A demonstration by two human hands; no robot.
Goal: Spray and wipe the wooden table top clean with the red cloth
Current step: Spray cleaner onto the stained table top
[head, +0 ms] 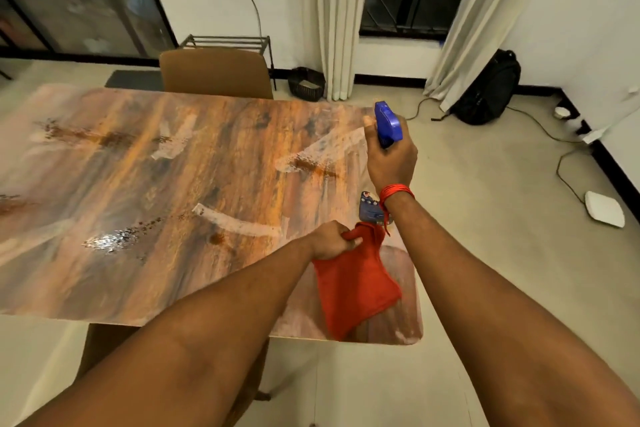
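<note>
The wooden table top (194,163) fills the left and middle of the head view, streaked with whitish smears, brown specks and a wet glistening patch. My right hand (391,163) grips a spray bottle with a blue trigger head (388,121), held above the table's right end, nozzle facing left; the bottle's lower body shows under my wrist. My left hand (329,241) pinches the top of the red cloth (353,288), which hangs down over the table's near right corner.
A brown chair (214,73) stands at the table's far side. Beyond it are a metal rack (228,42), a dark basket (306,83), curtains and a black backpack (488,90). Cables and a white flat device (604,208) lie on the floor to the right.
</note>
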